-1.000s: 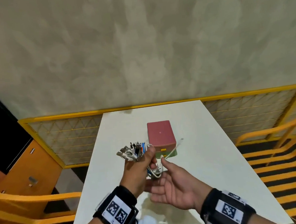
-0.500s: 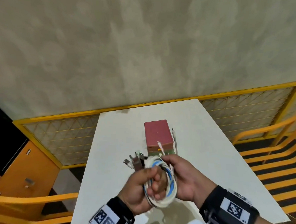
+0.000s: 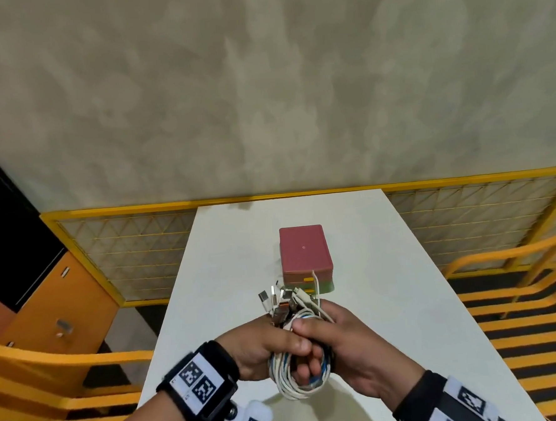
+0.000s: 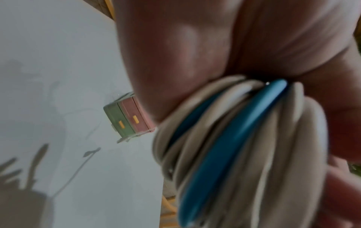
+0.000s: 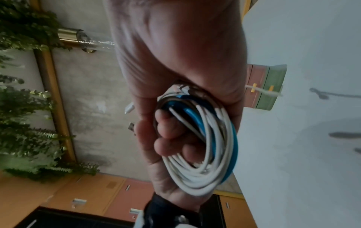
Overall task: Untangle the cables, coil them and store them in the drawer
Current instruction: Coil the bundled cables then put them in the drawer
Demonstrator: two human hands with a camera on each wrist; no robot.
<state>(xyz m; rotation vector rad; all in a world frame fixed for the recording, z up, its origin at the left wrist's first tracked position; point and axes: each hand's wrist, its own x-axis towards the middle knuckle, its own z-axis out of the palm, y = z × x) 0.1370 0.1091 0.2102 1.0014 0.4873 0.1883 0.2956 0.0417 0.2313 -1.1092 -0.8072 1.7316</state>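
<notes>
A coil of white and blue cables [image 3: 293, 383] hangs in the air over the near part of the white table [image 3: 399, 307]. My left hand [image 3: 278, 345] grips the coil from the left and my right hand [image 3: 323, 333] grips it from the right, fingers curled round the loops. Several plugs [image 3: 280, 301] stick up out of the fists. Just beyond stands the small drawer box [image 3: 305, 255], red on top, with a pink and a green drawer, both pushed in. The left wrist view shows the coil [image 4: 234, 146] and the box [image 4: 126, 118]; the right wrist view shows the coil [image 5: 207, 148] too.
An orange cabinet [image 3: 51, 308] stands on the left of the table, with a black panel above it. A yellow-framed mesh fence [image 3: 126, 249] runs behind the table. Yellow chair rails [image 3: 519, 296] are at the right and near left.
My right hand, open a second ago beside a loose white cable end, now grips the coil together with the left. The loose end is wound in and the plugs point away from me.
</notes>
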